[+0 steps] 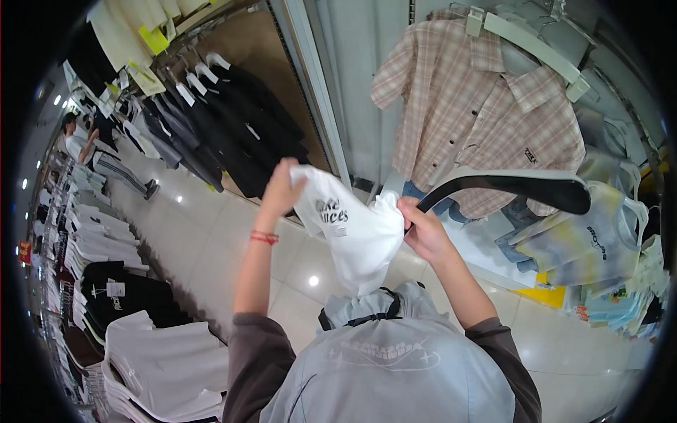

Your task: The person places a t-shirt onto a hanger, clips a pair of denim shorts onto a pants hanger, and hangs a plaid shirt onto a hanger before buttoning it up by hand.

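Observation:
A white T-shirt [360,243] with dark printed lettering hangs bunched in front of my body. Near its left upper edge, my left hand [282,189] is closed on the fabric; a red string circles that wrist. My right hand [427,231] grips the gathered right side of the shirt together with a curved, broad-shouldered clothes hanger [515,189], white on top and black underneath. One arm of the hanger sticks out to the right, bare of cloth. The rest of the hanger is hidden by the shirt and hand.
A beige plaid shirt [486,120] hangs on the wall ahead, with tie-dye shirts [592,240] at right. Dark garments [240,127] hang at upper left. Grey-white shirts [166,366] are racked at lower left. A person [88,144] stands in the far-left aisle on the tiled floor [218,247].

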The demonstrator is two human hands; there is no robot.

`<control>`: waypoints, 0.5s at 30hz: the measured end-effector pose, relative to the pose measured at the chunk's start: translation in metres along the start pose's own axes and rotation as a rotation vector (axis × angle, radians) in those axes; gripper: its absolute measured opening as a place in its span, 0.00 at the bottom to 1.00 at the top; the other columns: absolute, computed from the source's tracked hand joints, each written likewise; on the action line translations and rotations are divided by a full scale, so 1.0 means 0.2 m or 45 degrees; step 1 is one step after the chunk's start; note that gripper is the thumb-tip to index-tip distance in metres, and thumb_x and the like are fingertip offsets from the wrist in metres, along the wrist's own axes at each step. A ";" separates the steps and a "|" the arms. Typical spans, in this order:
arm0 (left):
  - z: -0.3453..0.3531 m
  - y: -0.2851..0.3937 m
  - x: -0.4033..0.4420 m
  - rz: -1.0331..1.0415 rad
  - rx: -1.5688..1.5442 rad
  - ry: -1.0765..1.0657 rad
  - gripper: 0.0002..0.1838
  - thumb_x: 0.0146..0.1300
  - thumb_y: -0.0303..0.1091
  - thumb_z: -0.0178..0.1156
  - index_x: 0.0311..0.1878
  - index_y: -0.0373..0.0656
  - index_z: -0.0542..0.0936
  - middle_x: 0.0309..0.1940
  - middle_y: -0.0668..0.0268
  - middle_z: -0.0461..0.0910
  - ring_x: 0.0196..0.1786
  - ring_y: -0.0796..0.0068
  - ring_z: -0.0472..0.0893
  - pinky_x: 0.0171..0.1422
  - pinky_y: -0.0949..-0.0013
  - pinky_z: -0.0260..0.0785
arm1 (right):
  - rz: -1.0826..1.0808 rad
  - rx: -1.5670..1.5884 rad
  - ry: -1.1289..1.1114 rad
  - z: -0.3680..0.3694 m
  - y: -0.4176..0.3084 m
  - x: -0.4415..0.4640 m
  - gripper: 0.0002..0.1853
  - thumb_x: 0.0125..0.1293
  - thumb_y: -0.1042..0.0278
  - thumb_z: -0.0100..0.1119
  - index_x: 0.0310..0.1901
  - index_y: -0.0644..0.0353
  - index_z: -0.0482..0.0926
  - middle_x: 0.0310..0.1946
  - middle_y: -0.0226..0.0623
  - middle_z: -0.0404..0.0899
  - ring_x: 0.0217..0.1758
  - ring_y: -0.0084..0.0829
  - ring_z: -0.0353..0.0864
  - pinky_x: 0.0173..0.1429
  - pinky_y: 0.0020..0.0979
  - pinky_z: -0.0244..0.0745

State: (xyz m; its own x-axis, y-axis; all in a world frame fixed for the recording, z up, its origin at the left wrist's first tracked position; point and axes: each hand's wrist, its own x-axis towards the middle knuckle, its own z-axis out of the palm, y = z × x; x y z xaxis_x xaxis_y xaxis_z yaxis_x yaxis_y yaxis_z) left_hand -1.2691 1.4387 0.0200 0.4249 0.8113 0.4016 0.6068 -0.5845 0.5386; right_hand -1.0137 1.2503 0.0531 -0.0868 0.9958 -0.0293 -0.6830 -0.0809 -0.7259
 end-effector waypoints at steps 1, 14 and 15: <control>0.07 0.01 -0.08 -0.124 -0.094 -0.124 0.22 0.54 0.31 0.61 0.51 0.38 0.68 0.44 0.53 0.72 0.45 0.56 0.75 0.50 0.63 0.68 | -0.041 -0.004 0.036 0.02 -0.02 0.02 0.16 0.64 0.64 0.55 0.19 0.55 0.67 0.24 0.24 0.68 0.29 0.18 0.65 0.34 0.21 0.61; 0.64 0.42 -0.88 -0.104 -0.542 -0.700 0.34 0.50 0.41 0.65 0.56 0.34 0.65 0.53 0.48 0.68 0.53 0.51 0.70 0.57 0.58 0.63 | -0.463 -0.257 0.460 0.13 -0.05 0.21 0.17 0.56 0.71 0.62 0.16 0.50 0.64 0.17 0.20 0.63 0.21 0.15 0.61 0.26 0.21 0.54; 0.66 0.42 -0.88 -0.114 -0.475 -0.631 0.33 0.50 0.41 0.65 0.56 0.34 0.65 0.53 0.48 0.68 0.53 0.50 0.70 0.57 0.58 0.63 | -0.487 -0.271 0.459 0.15 -0.06 0.22 0.18 0.56 0.72 0.62 0.16 0.50 0.63 0.16 0.21 0.63 0.21 0.15 0.61 0.26 0.21 0.55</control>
State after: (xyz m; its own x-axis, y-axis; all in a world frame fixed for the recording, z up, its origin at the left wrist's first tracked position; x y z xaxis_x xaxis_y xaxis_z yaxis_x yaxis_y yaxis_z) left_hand -1.2051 1.2482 -0.1031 0.6986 0.7155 -0.0002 0.4173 -0.4073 0.8124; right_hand -1.0312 1.2928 0.0813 0.4168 0.9072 0.0576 -0.4527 0.2621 -0.8523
